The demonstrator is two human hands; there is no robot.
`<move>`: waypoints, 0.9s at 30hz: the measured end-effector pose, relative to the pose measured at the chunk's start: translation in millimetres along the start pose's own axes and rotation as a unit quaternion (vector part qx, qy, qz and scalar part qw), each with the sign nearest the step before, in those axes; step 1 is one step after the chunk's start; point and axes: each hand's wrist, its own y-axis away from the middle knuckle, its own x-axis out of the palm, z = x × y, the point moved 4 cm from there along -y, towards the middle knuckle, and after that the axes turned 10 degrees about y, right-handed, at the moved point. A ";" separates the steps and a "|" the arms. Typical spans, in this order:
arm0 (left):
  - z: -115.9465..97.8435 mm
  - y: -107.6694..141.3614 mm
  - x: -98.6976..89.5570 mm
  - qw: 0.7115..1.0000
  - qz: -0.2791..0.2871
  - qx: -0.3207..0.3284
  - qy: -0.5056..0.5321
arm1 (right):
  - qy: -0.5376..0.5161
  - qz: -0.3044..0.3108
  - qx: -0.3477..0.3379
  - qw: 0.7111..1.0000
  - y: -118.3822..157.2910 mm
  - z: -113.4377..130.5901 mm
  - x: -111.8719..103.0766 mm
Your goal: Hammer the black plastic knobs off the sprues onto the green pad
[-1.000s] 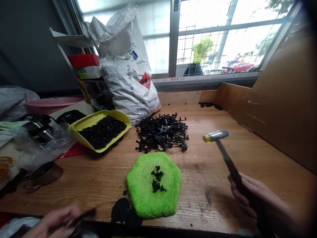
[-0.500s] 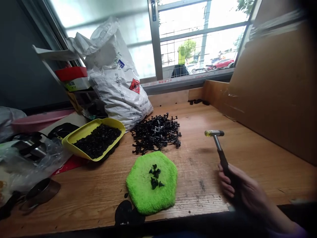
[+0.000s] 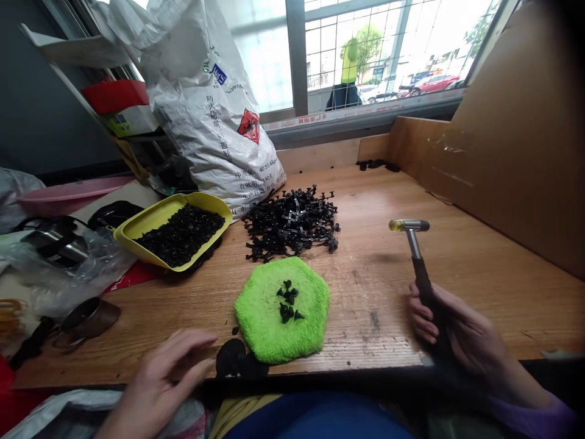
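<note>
My right hand [image 3: 450, 326] is wrapped round the black handle of a small hammer [image 3: 414, 241], whose head has a yellow face on its left end. At the lower left, my left hand [image 3: 167, 378] is over the table's front edge, thumb and fingers apart, holding nothing. Between the hands lies a green fluffy hexagonal pad [image 3: 265, 338] with several small black parts [image 3: 287, 299] on it. Behind the pad is a heap of black parts on strips [image 3: 292, 222]. A yellow scoop tray [image 3: 128, 235] holds many loose black pieces.
A large white sack [image 3: 183, 116] leans by the window. Cardboard [image 3: 512, 152] stands along the right. A metal cup [image 3: 91, 317], plastic bags [image 3: 86, 277] and a pink basin [image 3: 68, 196] are at the left. A dark round patch [image 3: 233, 358] touches the pad's lower left.
My left hand has come into view at the lower left. The view has tilted downward. The hammer remains in my right hand.
</note>
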 end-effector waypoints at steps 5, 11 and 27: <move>-65.0 -61.3 73.8 0.975 0.157 0.144 -0.067 | -0.023 0.000 0.006 1.000 -1.0 -1.6 -2.3; -59.8 -80.4 95.0 0.965 0.198 0.123 -0.115 | -0.057 0.002 0.015 0.998 -2.1 -5.0 -7.1; -18.8 -56.7 55.9 0.995 -0.062 0.016 0.078 | -0.053 -0.003 0.019 0.998 -2.4 -5.1 -8.3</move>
